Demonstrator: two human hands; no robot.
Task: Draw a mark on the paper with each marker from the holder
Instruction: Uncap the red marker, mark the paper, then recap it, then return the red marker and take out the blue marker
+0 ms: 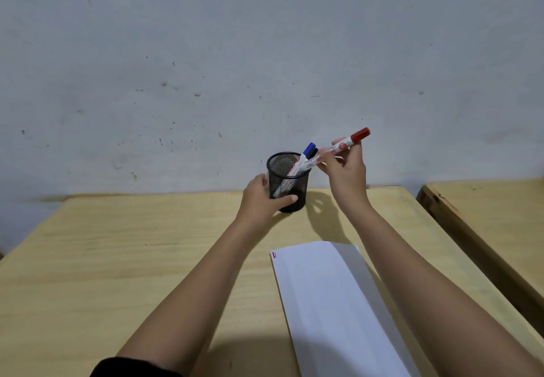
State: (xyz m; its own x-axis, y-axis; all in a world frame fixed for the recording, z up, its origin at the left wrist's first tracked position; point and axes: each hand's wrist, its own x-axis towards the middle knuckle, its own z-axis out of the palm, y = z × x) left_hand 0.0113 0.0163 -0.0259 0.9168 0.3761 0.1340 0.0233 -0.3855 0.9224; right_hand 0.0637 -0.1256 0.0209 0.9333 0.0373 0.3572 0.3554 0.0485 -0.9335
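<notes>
**Holder steadied, red marker in the fingers**

Grey-white plaster wall (206,67), scuffed and speckled with dark flecks, fills the upper half of the view. Two pale wooden benches: the main bench (117,259), smooth with visible grain, and a second bench (485,208) just beside it at right, a dark gap between them.

One sheet of white paper (321,303), long and rectangular, lies flat on the main bench, near side, right of centre, between the two forearms. Its right strip looks greyer, perhaps folded or shaded. A small mark with red and dark strokes (274,255) sits at its far left corner.

One holder (290,182): black wire mesh, round, upright, at the far edge of the bench by the wall. Left hand (260,200) wraps it from the left, thumb across the front, fingers curled behind.

Markers, three counted. Two lean in the holder: blue-capped marker (308,150), white barrel, and a black-capped marker (314,152) right behind it, mostly hidden. Red marker (350,140), white barrel with red cap on, is pinched in the right hand (344,173), fingers pressed on the barrel, cap tilted up and right, lower end over the holder's rim.

One dark sleeve (132,368) at the bottom edge.
</notes>
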